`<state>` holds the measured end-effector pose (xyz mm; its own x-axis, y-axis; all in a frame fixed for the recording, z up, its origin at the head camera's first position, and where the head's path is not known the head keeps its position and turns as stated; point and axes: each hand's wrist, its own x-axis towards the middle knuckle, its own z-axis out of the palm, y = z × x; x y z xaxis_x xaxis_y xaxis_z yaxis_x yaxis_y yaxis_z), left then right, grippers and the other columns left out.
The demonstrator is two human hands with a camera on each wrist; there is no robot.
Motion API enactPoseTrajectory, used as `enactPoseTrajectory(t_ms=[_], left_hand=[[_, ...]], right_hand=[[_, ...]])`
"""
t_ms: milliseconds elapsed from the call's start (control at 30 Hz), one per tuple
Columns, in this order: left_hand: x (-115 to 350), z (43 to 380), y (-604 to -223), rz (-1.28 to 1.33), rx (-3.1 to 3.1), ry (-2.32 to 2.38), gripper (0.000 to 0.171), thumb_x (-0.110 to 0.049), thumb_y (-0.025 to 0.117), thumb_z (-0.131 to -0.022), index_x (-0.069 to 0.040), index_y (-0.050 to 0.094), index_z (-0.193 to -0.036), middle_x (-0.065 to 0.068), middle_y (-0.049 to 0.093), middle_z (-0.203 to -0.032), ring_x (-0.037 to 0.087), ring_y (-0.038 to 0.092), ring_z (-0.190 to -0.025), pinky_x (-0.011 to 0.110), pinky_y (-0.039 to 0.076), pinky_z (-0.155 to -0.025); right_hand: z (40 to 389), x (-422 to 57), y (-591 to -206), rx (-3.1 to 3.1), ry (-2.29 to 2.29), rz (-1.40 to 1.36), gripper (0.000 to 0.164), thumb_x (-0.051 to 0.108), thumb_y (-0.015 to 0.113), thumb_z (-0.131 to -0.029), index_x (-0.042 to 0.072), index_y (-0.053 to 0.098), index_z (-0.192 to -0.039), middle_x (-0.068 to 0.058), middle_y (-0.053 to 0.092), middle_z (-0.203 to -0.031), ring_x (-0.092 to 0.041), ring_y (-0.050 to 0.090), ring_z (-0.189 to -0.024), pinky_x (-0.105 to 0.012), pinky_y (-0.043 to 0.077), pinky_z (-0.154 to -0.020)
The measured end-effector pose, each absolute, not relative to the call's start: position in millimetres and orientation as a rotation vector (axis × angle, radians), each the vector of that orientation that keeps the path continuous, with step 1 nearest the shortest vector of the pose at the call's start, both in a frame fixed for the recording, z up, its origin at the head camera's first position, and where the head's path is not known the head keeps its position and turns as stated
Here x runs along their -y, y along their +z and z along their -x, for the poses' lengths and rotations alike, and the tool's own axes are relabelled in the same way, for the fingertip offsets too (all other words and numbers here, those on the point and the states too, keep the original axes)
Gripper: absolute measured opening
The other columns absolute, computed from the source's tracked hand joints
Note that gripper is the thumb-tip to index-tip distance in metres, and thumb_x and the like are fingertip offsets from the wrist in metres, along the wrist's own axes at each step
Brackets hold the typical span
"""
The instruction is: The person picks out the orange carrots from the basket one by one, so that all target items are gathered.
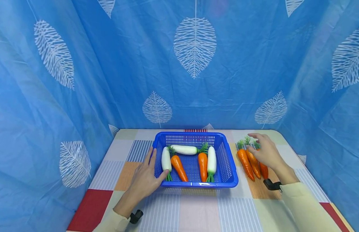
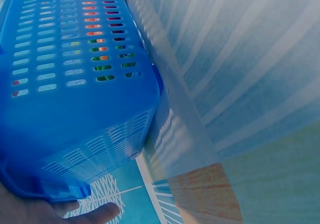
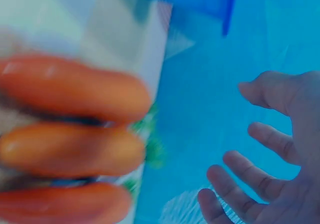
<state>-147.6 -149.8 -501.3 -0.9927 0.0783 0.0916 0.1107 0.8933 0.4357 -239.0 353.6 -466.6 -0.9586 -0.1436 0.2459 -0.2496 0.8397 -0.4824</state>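
Basket, one: blue (image 1: 194, 184), slotted walls, mid-bench, on the patchwork cloth (image 1: 197, 209) covering the bench

Contents: three white radishes, at left (image 1: 166, 159), far side (image 1: 183, 149) and right (image 1: 211, 161); two carrots, one beside the left radish (image 1: 179, 167), one beside the right (image 1: 202, 166); a bare stretch of basket floor between the carrots

Loose stock: three orange carrots on the bench, right of the basket and apart from it, namely the left one (image 1: 245, 163), the middle one (image 1: 253, 162) and the right one (image 1: 264, 170), side by side, green tops to the far side; the right one partly hidden

Left hand (image 1: 146, 175): at the basket's left side, thumb by the near left corner, fingers extended and spread, seemingly steadying it

Right hand (image 1: 266, 151): above the loose carrots, fingers apart and lightly bent, a wide gap between thumb and fingers, nothing held

Step in hand, as I judge it: reaching for a loose carrot, apparently to fill the basket; the next move would call for lowering the fingers and closing them round a single carrot without rolling its neighbours

Writing: no brand, label or lettering that I can read; only white leaf prints on the blue curtain (image 1: 194, 96)
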Motion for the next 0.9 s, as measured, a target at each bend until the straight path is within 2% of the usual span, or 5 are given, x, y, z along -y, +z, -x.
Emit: enactPoseTrajectory(t_ms=[233, 500, 767, 900], left_hand=[[148, 146, -503, 0.148, 2.991, -0.699, 0.109, -0.064, 0.069, -0.108, -0.008, 0.02, -0.187, 0.02, 0.012, -0.198, 0.055, 0.045, -0.17, 0.085, 0.041, -0.132], [150, 148, -501, 0.146, 2.977, -0.69, 0.11, -0.062, 0.072, -0.108, -0.007, 0.02, -0.187, 0.02, 0.011, -0.198, 0.056, 0.043, -0.172, 0.085, 0.041, -0.131], [150, 148, -500, 0.157, 2.967, -0.685, 0.109, -0.065, 0.07, -0.107, -0.006, 0.023, -0.186, 0.021, 0.015, -0.197, 0.056, 0.047, -0.169, 0.084, 0.044, -0.13], [151, 148, -500, 0.151, 2.971, -0.686, 0.109, -0.065, 0.07, -0.107, -0.007, 0.023, -0.187, 0.02, 0.015, -0.197, 0.057, 0.05, -0.166, 0.084, 0.045, -0.129]], right_hand=[[234, -313, -442, 2.852, 0.75, -0.404, 0.065, 0.023, 0.082, -0.11, -0.002, 0.058, -0.165, -0.038, 0.06, -0.16, -0.059, 0.063, -0.139, -0.081, 0.057, -0.112], [231, -266, -421, 2.873, 0.753, -0.543, 0.065, 0.029, 0.081, -0.112, 0.005, 0.058, -0.168, -0.032, 0.064, -0.16, -0.055, 0.069, -0.138, -0.076, 0.063, -0.109], [234, -221, -422, 2.891, 0.79, -0.763, 0.064, 0.027, 0.083, -0.11, 0.008, 0.061, -0.167, -0.028, 0.063, -0.164, -0.047, 0.073, -0.133, -0.068, 0.066, -0.11], [236, -198, -423, 2.969, 0.751, -0.854, 0.067, 0.032, 0.083, -0.11, 0.013, 0.059, -0.17, -0.024, 0.062, -0.167, -0.045, 0.071, -0.14, -0.069, 0.063, -0.116]])
